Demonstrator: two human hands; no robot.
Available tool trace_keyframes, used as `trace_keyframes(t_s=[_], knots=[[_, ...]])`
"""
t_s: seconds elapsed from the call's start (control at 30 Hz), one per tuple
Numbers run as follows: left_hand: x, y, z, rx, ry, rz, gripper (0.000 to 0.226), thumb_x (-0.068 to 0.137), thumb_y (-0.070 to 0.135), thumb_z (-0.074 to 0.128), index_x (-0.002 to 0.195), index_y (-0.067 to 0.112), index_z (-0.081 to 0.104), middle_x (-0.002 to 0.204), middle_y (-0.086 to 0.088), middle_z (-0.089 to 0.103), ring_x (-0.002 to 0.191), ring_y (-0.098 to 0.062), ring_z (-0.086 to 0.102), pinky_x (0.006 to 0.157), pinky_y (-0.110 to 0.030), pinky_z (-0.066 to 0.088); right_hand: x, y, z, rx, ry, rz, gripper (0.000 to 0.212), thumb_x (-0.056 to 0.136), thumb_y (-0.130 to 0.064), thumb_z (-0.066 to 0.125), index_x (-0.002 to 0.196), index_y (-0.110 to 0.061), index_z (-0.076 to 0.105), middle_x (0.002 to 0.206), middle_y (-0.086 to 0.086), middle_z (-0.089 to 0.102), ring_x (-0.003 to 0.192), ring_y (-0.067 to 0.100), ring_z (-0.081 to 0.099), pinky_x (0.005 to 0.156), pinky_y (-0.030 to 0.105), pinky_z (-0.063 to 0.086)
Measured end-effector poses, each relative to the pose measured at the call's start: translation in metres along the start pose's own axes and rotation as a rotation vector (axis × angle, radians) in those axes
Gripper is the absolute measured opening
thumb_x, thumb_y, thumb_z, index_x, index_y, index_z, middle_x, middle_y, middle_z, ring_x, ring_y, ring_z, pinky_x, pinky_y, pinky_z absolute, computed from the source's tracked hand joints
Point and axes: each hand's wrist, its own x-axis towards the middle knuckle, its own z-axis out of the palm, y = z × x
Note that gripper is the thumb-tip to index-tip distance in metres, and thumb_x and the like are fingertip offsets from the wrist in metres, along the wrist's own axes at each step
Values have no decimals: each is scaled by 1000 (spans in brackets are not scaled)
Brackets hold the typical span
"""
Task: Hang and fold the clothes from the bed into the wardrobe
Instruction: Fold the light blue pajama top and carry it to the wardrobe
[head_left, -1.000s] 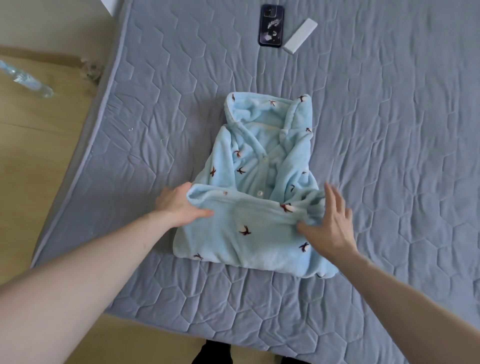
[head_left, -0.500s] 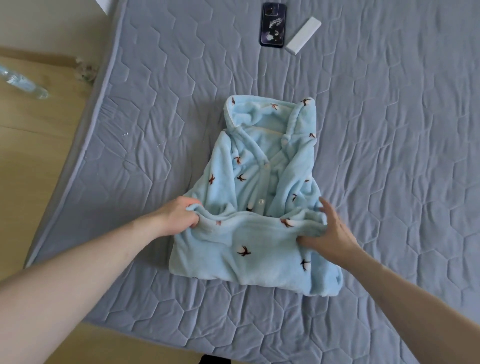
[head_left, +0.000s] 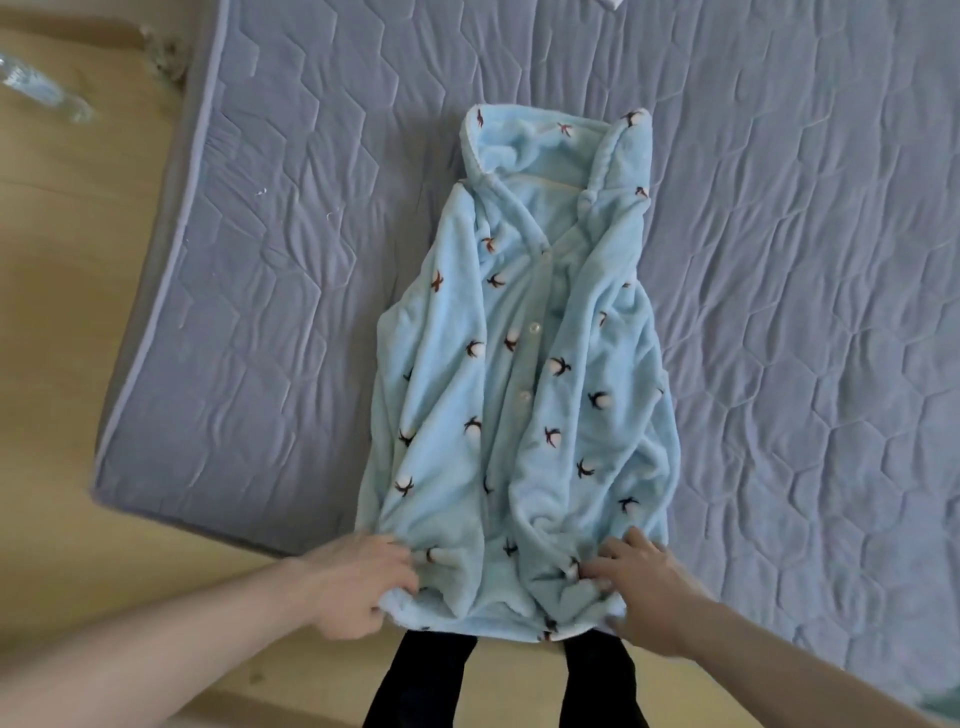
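Left hand: the left hand (head_left: 358, 590) is gripping the near-left hem corner of the fleece pyjama top (head_left: 524, 395), fingers curled into the cloth.
Right hand: the right hand (head_left: 641, 592) is pinching the near-right hem corner, fingertips buried in a bunched fold.
Pyjama top: it is lying lengthwise on the quilted mattress (head_left: 779, 312), hem at the near edge and overhanging it slightly, collar at the far end, sleeves tucked in under the front.
Handling: the fleece is looking soft, thick and light; it is likely sagging and creasing rather than holding a line, and not slipping in the fingers. The hem corners are seeming the best hold for the fold.
Button placket: it is running up the middle of the pyjama top, small pale buttons showing.
Floor: left of the mattress, a clear plastic bottle (head_left: 44, 93) is lying on wood flooring.
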Motion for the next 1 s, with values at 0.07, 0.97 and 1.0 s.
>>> trace_keyframes(t_s=[0.07, 0.97, 1.0], knots=[[4, -1, 1, -27, -62, -12, 52, 88, 33, 60, 139, 33, 54, 133, 7, 52, 128, -15, 47, 103, -33, 43, 0, -4, 4, 11, -53, 35, 69, 81, -53, 64, 147, -44, 44, 135, -14, 46, 125, 19, 44, 106, 34, 38], [111, -85, -361, -1266, 1114, -132, 21, 76, 19, 73, 95, 20, 80, 100, 0, 77, 95, -19, 73, 85, -31, 59, 129, 113, -317, 1439, 919, 175, 43, 80, 3, 71, 99, -35, 77, 99, -1, 78, 94, 22, 75, 65, 31, 62], [102, -79, -355, -1209, 1180, -76, 14, 78, 13, 72, 86, 23, 80, 95, 5, 77, 96, -15, 71, 86, -29, 57, 118, 112, -313, 1354, 965, 160, 45, 77, 5, 70, 91, -37, 78, 91, -7, 78, 92, 18, 74, 68, 30, 62]])
